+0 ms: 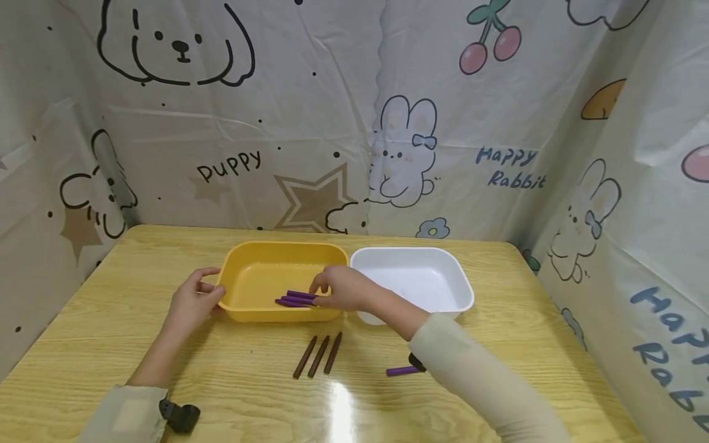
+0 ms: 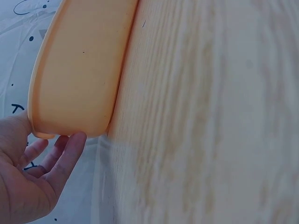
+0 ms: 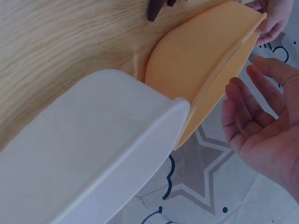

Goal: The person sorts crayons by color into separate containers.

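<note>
My left hand (image 1: 191, 304) holds the left end of a yellow plastic bin (image 1: 266, 315), with fingertips at its rim and outer wall. In the left wrist view that hand (image 2: 35, 172) meets the bin's rounded end. Several purple crayon-like sticks (image 1: 299, 298) lie side by side inside the bin, near its front right. Right at their ends is my right hand (image 1: 346, 288), reaching in over the right side. The right wrist view shows its fingers (image 3: 247, 105) apart and loosely bent, with nothing visible between them; the bin wall hides the purple sticks there.
A white bin (image 1: 410, 252) stands against the yellow one on its right. Three brown sticks (image 1: 318, 357) lie on the wooden table (image 1: 249, 381) in front. Another purple stick (image 1: 402, 371) sits at right, partly behind my right forearm. A printed cloth (image 1: 310, 123) hangs behind.
</note>
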